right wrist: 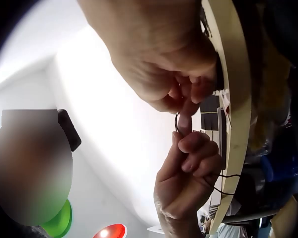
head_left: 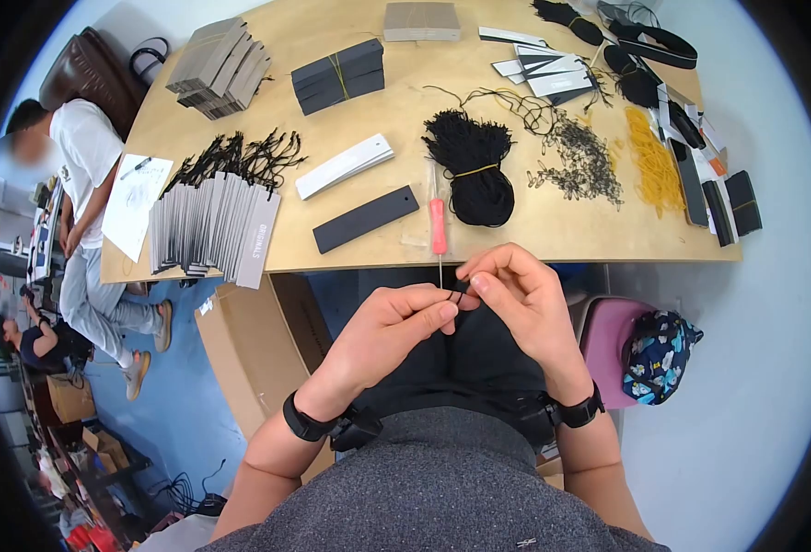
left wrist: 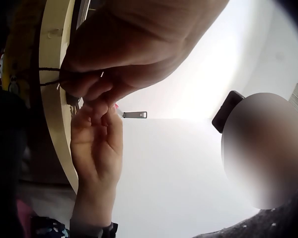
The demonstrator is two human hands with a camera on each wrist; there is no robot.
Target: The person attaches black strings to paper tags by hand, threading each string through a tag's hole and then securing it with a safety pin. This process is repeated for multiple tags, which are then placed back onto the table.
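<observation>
Both hands meet just in front of the table edge. My left hand pinches a thin black cord between thumb and forefinger, and two strands of it trail from those fingers. Opposite, my right hand pinches a part of the same cord, with thumb and forefinger close to the left fingertips. A small loop of cord shows between the hands in the right wrist view; the fingers hide the rest. Just beyond the hands lies a pink-handled tool with a thin metal shaft, reaching over the edge.
On the table lie a tied bundle of black cords, small dark pins, yellow bands, a dark tag, white tags and a row of corded grey tags. A cardboard box stands below. Someone sits at left.
</observation>
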